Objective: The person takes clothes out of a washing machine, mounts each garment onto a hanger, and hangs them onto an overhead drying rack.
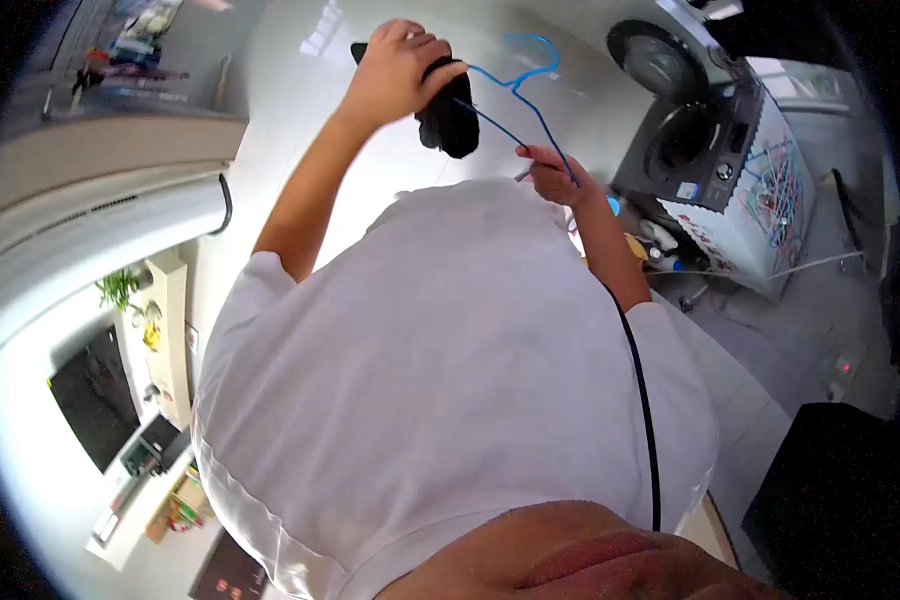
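Blue hanger (515,86): between the two hands, in front of the body, tilted; hook pointing forward.
Long axis: from upper left to lower right, aslant across the gap between the hands.
Left hand (398,75): closed on black cloth (448,122) at the hanger's left end; impossible to tell whether also pinching the wire.
Right hand (560,178): fingers curled tight around the hanger's right corner, nearer to the body than the hook.
Black cloth: bunched at the hanger's left end, with a loose part hanging below the left hand; within the nearer left hand, well apart from the right; unclear whether over the wire or just beside it.
White shirt (460,340): on the near side of the hanger, worn.
Washing machine (705,140): well to the right of the hanger, round door (657,60) open.
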